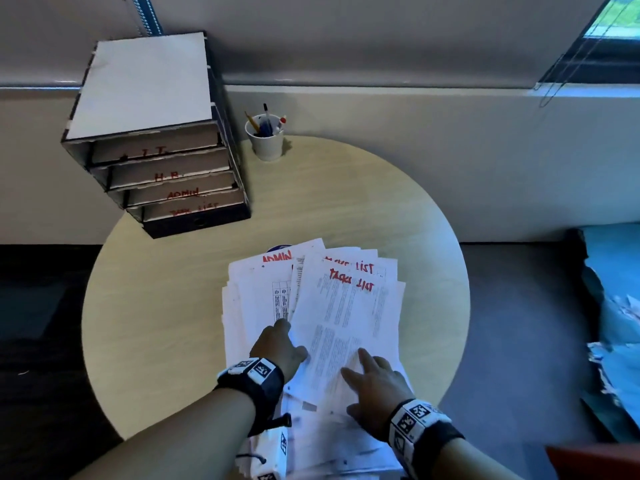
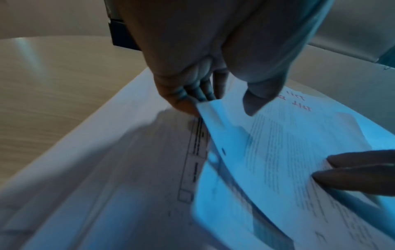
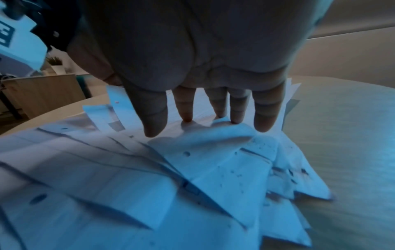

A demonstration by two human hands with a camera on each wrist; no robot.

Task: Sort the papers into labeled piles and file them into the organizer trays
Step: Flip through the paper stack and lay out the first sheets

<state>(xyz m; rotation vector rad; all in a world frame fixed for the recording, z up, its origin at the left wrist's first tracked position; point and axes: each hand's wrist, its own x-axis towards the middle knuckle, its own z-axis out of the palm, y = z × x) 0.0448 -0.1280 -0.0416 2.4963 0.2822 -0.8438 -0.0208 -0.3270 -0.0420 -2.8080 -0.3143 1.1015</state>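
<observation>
A loose pile of white printed papers (image 1: 263,299) lies at the near side of the round table (image 1: 156,323). The top sheet (image 1: 343,317) is headed "Tasks List" in red; another "Tasks List" sheet (image 1: 360,266) and an "Admin" sheet (image 1: 273,258) fan out beneath it. My left hand (image 1: 278,341) pinches the top sheet's (image 2: 288,143) left edge, fingers (image 2: 192,99) tucked under and thumb above. My right hand (image 1: 370,375) rests flat on the sheet's near end, with straight fingers (image 3: 186,108) pressing the pile (image 3: 192,177). A dark organizer (image 1: 166,161) stands at the back left, its trays marked I.T., H.R., Admin and Task List.
A white cup (image 1: 265,140) of pens stands right of the organizer by the wall. Bare tabletop shows left and beyond the pile. Crumpled blue material (image 1: 616,323) lies on the floor at the right. A red edge (image 1: 595,459) shows at the bottom right.
</observation>
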